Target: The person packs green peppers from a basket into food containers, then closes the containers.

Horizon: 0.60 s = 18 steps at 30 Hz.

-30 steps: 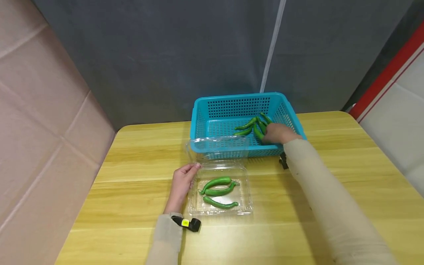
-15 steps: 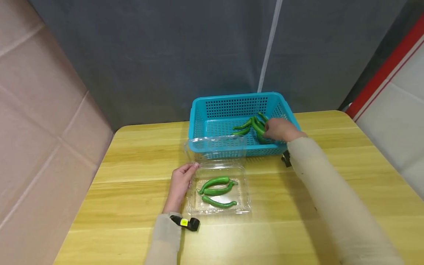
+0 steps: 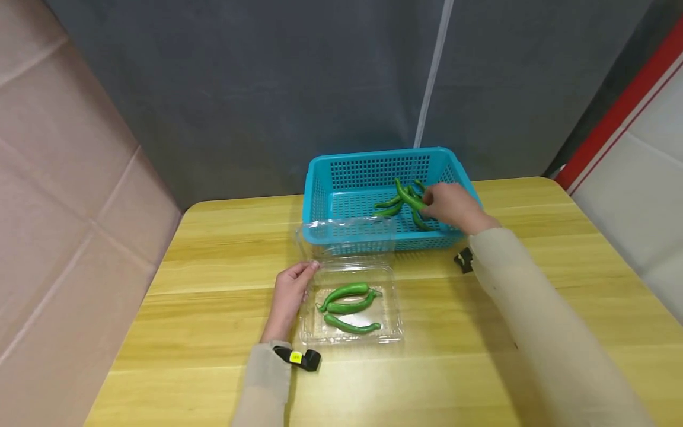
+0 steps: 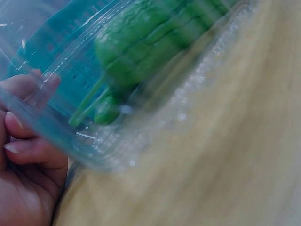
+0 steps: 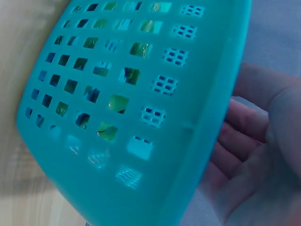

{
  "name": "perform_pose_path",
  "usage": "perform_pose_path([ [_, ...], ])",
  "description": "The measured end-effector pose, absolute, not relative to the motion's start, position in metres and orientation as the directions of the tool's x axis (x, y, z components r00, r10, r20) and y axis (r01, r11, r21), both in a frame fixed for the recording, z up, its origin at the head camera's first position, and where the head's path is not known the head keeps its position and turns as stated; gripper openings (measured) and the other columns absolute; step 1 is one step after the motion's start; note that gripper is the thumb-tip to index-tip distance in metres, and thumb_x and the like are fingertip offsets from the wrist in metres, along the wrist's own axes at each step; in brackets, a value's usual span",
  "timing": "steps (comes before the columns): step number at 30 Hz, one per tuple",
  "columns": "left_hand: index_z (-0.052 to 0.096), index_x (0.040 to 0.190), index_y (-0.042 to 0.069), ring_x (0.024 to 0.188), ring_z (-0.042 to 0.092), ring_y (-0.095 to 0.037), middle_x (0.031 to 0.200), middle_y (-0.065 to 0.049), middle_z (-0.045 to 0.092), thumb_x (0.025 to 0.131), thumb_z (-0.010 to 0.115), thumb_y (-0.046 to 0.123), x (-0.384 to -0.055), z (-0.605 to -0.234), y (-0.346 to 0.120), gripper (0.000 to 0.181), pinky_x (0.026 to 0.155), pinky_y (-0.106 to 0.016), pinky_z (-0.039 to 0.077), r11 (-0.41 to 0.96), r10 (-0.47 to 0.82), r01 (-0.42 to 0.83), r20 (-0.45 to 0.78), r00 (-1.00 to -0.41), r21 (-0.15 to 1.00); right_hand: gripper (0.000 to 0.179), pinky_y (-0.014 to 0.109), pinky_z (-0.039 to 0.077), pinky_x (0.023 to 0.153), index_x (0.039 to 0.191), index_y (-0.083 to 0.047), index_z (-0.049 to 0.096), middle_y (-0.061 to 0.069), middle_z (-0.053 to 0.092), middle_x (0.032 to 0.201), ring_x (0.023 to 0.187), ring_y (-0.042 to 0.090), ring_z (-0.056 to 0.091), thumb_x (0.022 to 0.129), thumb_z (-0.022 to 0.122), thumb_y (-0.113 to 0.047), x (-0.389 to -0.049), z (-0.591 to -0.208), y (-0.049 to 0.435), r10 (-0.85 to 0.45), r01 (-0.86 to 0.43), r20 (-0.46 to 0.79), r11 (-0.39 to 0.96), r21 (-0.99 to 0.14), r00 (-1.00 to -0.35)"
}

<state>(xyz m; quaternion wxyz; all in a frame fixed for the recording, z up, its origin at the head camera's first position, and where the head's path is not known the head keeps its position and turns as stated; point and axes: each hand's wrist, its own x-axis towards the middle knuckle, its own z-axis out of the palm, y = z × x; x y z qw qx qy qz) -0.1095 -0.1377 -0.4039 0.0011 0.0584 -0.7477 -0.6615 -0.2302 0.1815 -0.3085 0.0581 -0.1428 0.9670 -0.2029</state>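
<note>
My left hand point(image 3: 288, 299) pinches the left rim of an open clear plastic clamshell container point(image 3: 397, 311) in the head view. Three long green chili peppers point(image 3: 351, 308) lie inside it. The left wrist view shows thumb and fingers point(image 4: 30, 150) at the container's edge, beside a large blurred pepper point(image 4: 141, 42). Over the right side of a blue plastic basket point(image 3: 373, 158), my right hand point(image 3: 453, 204) holds a green chili pepper point(image 3: 408, 196) by one end. Several more peppers point(image 3: 388, 210) lie in the basket below. In the right wrist view, the basket wall hides the fingertips and the held pepper.
The container's raised lid point(image 3: 347, 231) leans against the basket's front wall. Both stand on a wooden table point(image 3: 224, 249). A dark grey partition point(image 3: 256, 107) rises behind the table, with a pinkish padded wall point(image 3: 64, 196) on the left.
My right hand has lifted a chili pepper from the pile in the basket, and its free end now points up and left. The left hand has stayed on the container's rim.
</note>
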Motion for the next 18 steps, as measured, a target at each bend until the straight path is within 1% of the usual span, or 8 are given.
perform_pose_path([
  [1, 0.066, 0.099, 0.0, 0.035, 0.032, -0.005, 0.047, 0.002, 0.038, 0.087, 0.058, 0.029, -0.11, -0.404, -0.138, 0.032, 0.034, -0.019, 0.028, 0.119, -0.087, -0.086, -0.076, -0.993, 0.989, 0.025, 0.036, 0.041, 0.063, 0.106, -0.004, 0.061, 0.011, 0.061, 0.094, 0.07, 0.023, 0.05, 0.083, 0.059, -0.016, -0.229, -0.309, 0.181, -0.298, -0.258, -0.036, 0.874, -0.411, -0.954],
  [2, 0.066, 0.1, 0.0, 0.035, 0.032, -0.005, 0.047, 0.003, 0.037, 0.087, 0.058, 0.029, -0.11, -0.404, -0.138, 0.033, 0.034, -0.019, 0.028, 0.121, -0.086, -0.085, -0.075, -0.994, 0.989, 0.028, 0.036, 0.041, 0.063, 0.109, -0.005, 0.06, 0.011, 0.062, 0.095, 0.071, 0.023, 0.051, 0.084, 0.059, -0.016, -0.228, -0.309, 0.181, -0.3, -0.267, -0.018, 0.873, -0.408, -0.954],
  [5, 0.066, 0.098, 0.0, 0.035, 0.032, -0.005, 0.048, 0.001, 0.038, 0.087, 0.058, 0.029, -0.11, -0.404, -0.137, 0.032, 0.033, -0.019, 0.028, 0.118, -0.091, -0.083, -0.072, -0.993, 0.99, 0.031, 0.033, 0.039, 0.057, 0.114, -0.007, 0.059, 0.01, 0.063, 0.095, 0.066, 0.021, 0.05, 0.086, 0.058, -0.018, -0.225, -0.308, 0.179, -0.317, -0.305, 0.037, 0.865, -0.398, -0.948],
  [9, 0.067, 0.097, 0.002, 0.035, 0.032, -0.004, 0.05, -0.003, 0.042, 0.087, 0.059, 0.028, -0.109, -0.403, -0.136, 0.03, 0.033, -0.019, 0.028, 0.119, -0.104, -0.085, -0.073, -0.992, 0.989, 0.03, 0.031, 0.038, 0.053, 0.113, -0.006, 0.061, 0.009, 0.064, 0.094, 0.063, 0.019, 0.049, 0.086, 0.058, -0.018, -0.218, -0.306, 0.178, -0.324, -0.342, 0.113, 0.856, -0.387, -0.939],
  [12, 0.067, 0.098, 0.002, 0.035, 0.032, -0.004, 0.051, -0.002, 0.042, 0.086, 0.06, 0.029, -0.109, -0.402, -0.136, 0.03, 0.034, -0.019, 0.028, 0.122, -0.108, -0.091, -0.078, -0.991, 0.988, 0.028, 0.031, 0.037, 0.05, 0.111, -0.007, 0.063, 0.008, 0.064, 0.092, 0.061, 0.018, 0.048, 0.086, 0.057, -0.019, -0.213, -0.305, 0.178, -0.308, -0.354, 0.176, 0.852, -0.385, -0.935],
  [16, 0.067, 0.097, 0.003, 0.035, 0.032, -0.004, 0.049, 0.001, 0.039, 0.087, 0.059, 0.029, -0.109, -0.402, -0.136, 0.03, 0.034, -0.019, 0.028, 0.124, -0.105, -0.089, -0.077, -0.992, 0.988, 0.028, 0.031, 0.038, 0.051, 0.11, -0.006, 0.063, 0.007, 0.062, 0.091, 0.063, 0.018, 0.049, 0.086, 0.057, -0.02, -0.206, -0.305, 0.178, -0.269, -0.347, 0.237, 0.841, -0.414, -0.934],
  [18, 0.067, 0.096, 0.004, 0.035, 0.032, -0.004, 0.049, -0.003, 0.04, 0.086, 0.059, 0.029, -0.11, -0.403, -0.136, 0.028, 0.033, -0.019, 0.028, 0.122, -0.103, -0.082, -0.069, -0.992, 0.989, 0.029, 0.031, 0.038, 0.052, 0.111, -0.006, 0.062, 0.006, 0.061, 0.091, 0.065, 0.018, 0.049, 0.086, 0.057, -0.021, -0.202, -0.304, 0.177, -0.245, -0.334, 0.248, 0.835, -0.438, -0.937],
])
